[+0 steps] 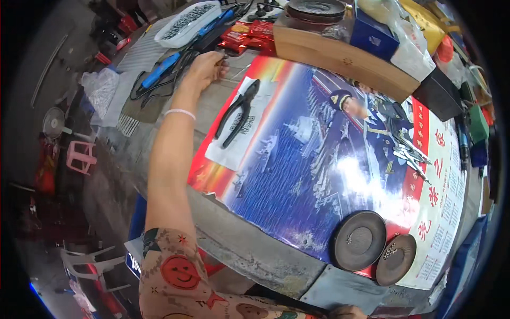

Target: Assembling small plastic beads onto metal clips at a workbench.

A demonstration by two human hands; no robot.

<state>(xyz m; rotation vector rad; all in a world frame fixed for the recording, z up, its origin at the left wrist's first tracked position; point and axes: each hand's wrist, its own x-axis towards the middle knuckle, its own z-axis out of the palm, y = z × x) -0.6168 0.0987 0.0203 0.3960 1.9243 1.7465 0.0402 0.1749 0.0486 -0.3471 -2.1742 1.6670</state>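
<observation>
My left hand (pixel 206 71) reaches to the far left of the table, beside several red snack-like packets (pixel 247 36) and dark cables. Its fingers are curled together; what they hold, if anything, is too small to make out. Black-handled pliers (pixel 237 114) lie on a white paper sheet (pixel 229 154), over a glossy poster (pixel 289 175). Only part of my right hand (pixel 348 312) shows at the bottom edge, its fingers mostly cut off. Near it sit two dark round dishes; the larger dish (pixel 359 241) is beside a smaller dish (pixel 399 266) with small shiny bits.
Slim metal rods (pixel 411 154) lie bunched on the poster's right. At the back stand a long wooden box (pixel 340 58), a blue box (pixel 373 37) and a white tray (pixel 183 24) of dark bits. A blue-handled tool (pixel 160 70) lies far left. A pink stool (pixel 81 157) stands beyond.
</observation>
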